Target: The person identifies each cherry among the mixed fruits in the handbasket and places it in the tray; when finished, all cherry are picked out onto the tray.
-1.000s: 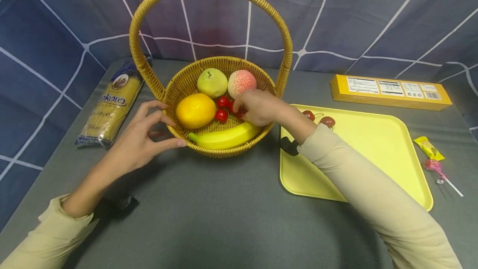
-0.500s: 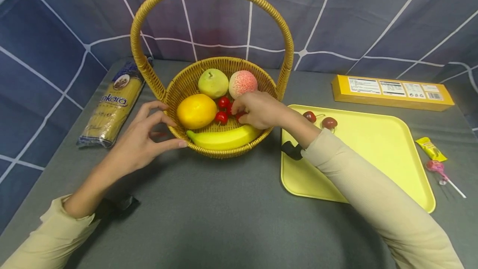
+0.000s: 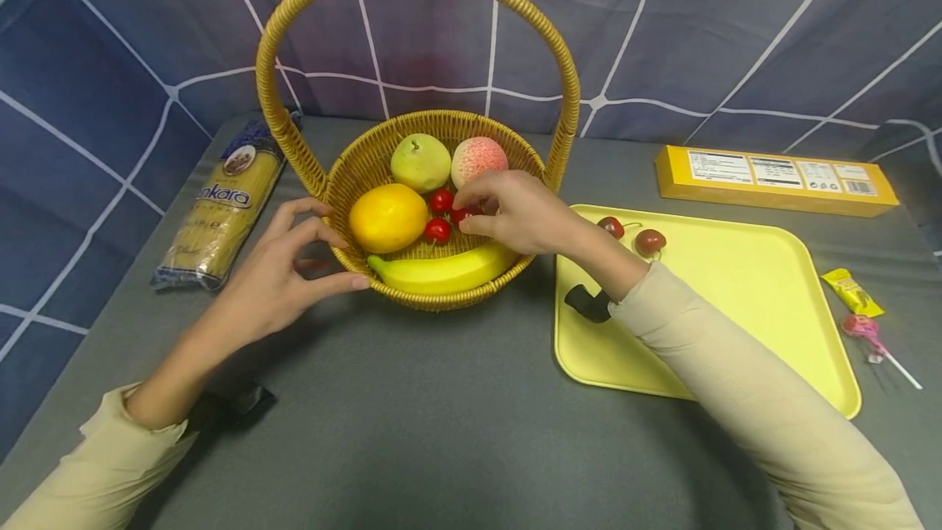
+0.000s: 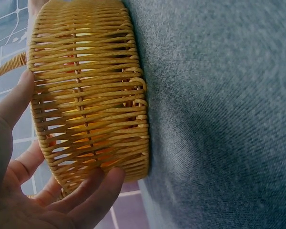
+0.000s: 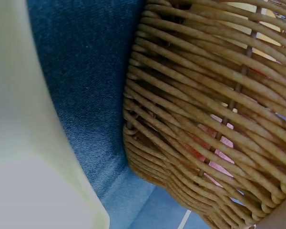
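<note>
Head looks down — wrists hug basket (image 3: 412, 293)

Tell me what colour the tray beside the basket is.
Pale yellow; the tray shows best in the head view.

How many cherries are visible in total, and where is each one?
5. Two dark cherries lie on the yellow tray. Two red ones lie in the basket. The right hand pinches one. It may hide others.
</note>
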Tool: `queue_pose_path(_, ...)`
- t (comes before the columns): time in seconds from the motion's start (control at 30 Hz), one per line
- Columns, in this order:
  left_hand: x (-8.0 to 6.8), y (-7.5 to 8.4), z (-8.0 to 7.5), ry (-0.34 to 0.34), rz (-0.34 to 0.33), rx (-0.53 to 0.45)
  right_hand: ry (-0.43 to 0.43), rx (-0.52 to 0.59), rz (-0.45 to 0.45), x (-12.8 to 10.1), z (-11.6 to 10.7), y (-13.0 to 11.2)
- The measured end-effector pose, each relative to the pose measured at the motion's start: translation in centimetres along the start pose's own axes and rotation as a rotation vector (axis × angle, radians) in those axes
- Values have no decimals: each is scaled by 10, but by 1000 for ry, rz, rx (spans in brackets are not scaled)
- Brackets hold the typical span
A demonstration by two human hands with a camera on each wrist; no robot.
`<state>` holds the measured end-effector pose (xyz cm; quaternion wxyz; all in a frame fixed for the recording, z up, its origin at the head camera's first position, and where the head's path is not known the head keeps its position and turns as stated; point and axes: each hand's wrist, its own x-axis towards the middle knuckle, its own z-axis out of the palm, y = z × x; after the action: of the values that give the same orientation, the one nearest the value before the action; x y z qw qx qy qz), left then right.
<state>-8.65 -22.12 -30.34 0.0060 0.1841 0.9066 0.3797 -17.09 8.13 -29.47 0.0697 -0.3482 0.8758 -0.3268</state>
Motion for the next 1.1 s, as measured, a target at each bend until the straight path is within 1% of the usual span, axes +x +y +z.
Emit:
queue_pose_path(0.13, 0, 0, 0, -1, -1, 4, 35, 70, -20, -3, -2, -1)
queue_pose_path(0.33, 0, 0, 0, 0, -5, 10, 97, 125, -52, -11, -4, -4)
queue_pose_path(0.53, 0, 0, 0, -1, -9, 4, 179, 168, -97, -26, -10, -8)
queue_pose_path(0.7, -1, 0, 0, -1, -16, -3, 274, 192, -140, -44, -14, -14)
queue_pose_path(0.87, -2, 0, 0, 2, -12, -2, 332, 202, -111, -66, -22, -17)
queue_pose_path(0.97, -2, 0, 0, 6, -10, -6, 343, 212, -84, -81, -27, -13)
queue_pose_path(1.1, -1, 0, 0, 6, -9, -9, 351, 198, -30, -103, -34, -4)
